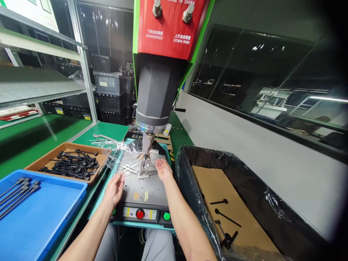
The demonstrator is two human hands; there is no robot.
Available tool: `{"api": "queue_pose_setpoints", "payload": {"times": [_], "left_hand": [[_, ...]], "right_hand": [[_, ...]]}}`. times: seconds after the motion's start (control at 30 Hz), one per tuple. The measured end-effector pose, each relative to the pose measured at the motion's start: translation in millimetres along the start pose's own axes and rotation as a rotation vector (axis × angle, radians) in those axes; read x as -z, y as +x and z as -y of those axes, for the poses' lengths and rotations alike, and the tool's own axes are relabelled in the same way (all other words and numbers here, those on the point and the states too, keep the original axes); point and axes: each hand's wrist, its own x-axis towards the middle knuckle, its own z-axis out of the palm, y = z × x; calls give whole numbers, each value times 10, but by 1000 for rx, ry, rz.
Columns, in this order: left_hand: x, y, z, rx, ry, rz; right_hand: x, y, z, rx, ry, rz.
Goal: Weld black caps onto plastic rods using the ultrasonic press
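My left hand (115, 188) is at the left side of the machine's grey metal plate (130, 197), its fingers curled in; anything between them is too small to make out. Opposite it, my right hand (164, 170) is open, palm up with fingers stretched towards the fixture. Between both hands a small metal fixture (143, 174) holds a black part (145, 157) upright. The metal tip (147, 142) of the press is directly over that part. Crumpled clear plastic film (119, 146) lies at the back left of the plate, close to my left hand.
On the left stand a brown tray (31, 166) heaped with black rod-like parts and a blue tray (54, 217) with several in a row. A plastic-lined box (231, 188) with loose black parts is at the right. Red (140, 214) and green (166, 216) buttons line the machine's front.
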Motion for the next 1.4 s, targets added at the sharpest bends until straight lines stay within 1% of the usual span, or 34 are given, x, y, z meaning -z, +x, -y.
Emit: {"api": "queue_pose_setpoints", "payload": {"times": [0.13, 0.4, 0.6, 0.9, 1.0, 1.07, 1.13, 1.17, 1.23, 1.3, 1.33, 1.37, 1.4], "left_hand": [[37, -17, 32, 11, 28, 15], [72, -86, 47, 77, 68, 28], [154, -96, 94, 112, 88, -10], [275, -161, 86, 185, 153, -37], [375, -222, 49, 202, 234, -69], [509, -267, 9, 115, 326, -117], [702, -299, -41, -58, 452, -170], [815, -306, -68, -164, 534, -187], [1051, -298, -114, -357, 749, -191], [1264, -264, -133, -483, 987, -160], [1351, -238, -128, -513, 1097, -134], [1421, -210, -113, -519, 1193, -105], [1473, -180, -90, -504, 1267, -66]], "right_hand": [[22, -2, -18, -31, 7, 8], [46, -152, -48, -67, -5, 49], [44, -219, -40, -78, -17, 40], [75, -352, -24, -100, -33, 84], [161, -448, -24, -70, -45, 54], [327, -556, -35, 26, -110, 21], [603, -700, -52, 221, -286, -27], [776, -782, -64, 342, -419, -60], [1168, -950, -100, 589, -755, -166], [1565, -1101, -169, 761, -1072, -262], [1747, -1161, -220, 808, -1195, -289], [1910, -1209, -282, 806, -1284, -298], [2050, -1243, -351, 765, -1345, -289]]}}
